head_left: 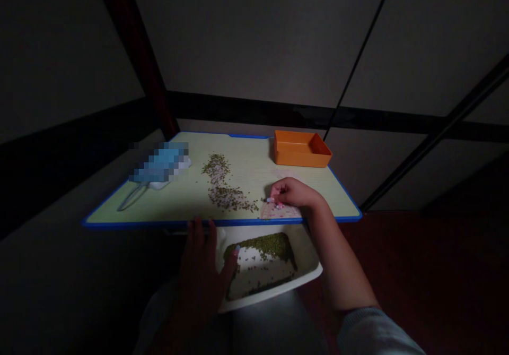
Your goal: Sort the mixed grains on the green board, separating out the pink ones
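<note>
My right hand [292, 192] is low over the table's near right part, fingertips pinched together just right of a trail of small green beans [230, 198]. What they pinch is too small to make out. Under the fingers the tabletop bears a pinkish printed pattern [280, 211]. My left hand [207, 270] is at the left rim of a white tub [312, 275], thumb over the inside and other fingers outside, their tips by the table edge. More green beans [274, 244] lie in the tub, heaped along its far side.
The pale tabletop [178, 204] has a blue edge. An orange open box [302, 156] stands at its back right. On the left lies a pixelated blue item [161, 163] with a strap-like part [133, 196]. A panelled wall [254, 42] rises behind.
</note>
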Available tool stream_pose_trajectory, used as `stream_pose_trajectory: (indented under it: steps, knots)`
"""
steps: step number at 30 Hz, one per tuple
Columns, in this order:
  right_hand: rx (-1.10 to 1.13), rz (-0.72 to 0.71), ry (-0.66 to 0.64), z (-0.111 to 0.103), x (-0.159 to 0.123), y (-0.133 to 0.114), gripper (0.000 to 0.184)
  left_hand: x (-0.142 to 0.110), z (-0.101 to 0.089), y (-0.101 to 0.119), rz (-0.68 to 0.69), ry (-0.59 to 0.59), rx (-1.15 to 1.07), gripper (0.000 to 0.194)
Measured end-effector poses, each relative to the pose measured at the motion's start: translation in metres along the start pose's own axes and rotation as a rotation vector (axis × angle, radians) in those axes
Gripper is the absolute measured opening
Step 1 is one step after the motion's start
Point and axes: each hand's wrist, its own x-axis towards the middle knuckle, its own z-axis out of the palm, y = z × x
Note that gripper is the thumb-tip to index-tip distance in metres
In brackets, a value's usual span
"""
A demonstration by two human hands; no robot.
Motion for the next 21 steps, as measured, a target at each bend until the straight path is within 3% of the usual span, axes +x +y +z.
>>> stream_pose_trajectory:
  steps: [21]
  knots:
    - [-0.013, -0.029, 0.044, 0.009, 0.005, -0.007, 0.02, 0.0, 0.001, 0.0, -0.014, 0.001, -0.035, 0.076]
